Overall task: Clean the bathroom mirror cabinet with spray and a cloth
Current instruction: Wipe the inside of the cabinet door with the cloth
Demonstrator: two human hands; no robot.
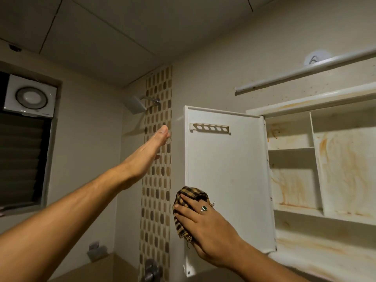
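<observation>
The white cabinet door (225, 163) stands swung open, its inner side facing me, with a small slotted rack near its top. My right hand (203, 226), wearing a green-stone ring, presses a brown checked cloth (183, 212) flat against the door's lower left part. My left hand (156, 145) reaches out with straight fingers to the left of the door, level with its upper edge; whether it touches the door's far side is hidden. The open cabinet (317, 165) shows stained shelves. No spray bottle is in view.
A mosaic tile strip (156, 180) runs down the wall behind my left hand. A shower head (136, 103) juts out above it. An exhaust fan (30, 96) and louvred window sit at left. A white rail (305, 72) hangs above the cabinet. Taps (151, 269) are below.
</observation>
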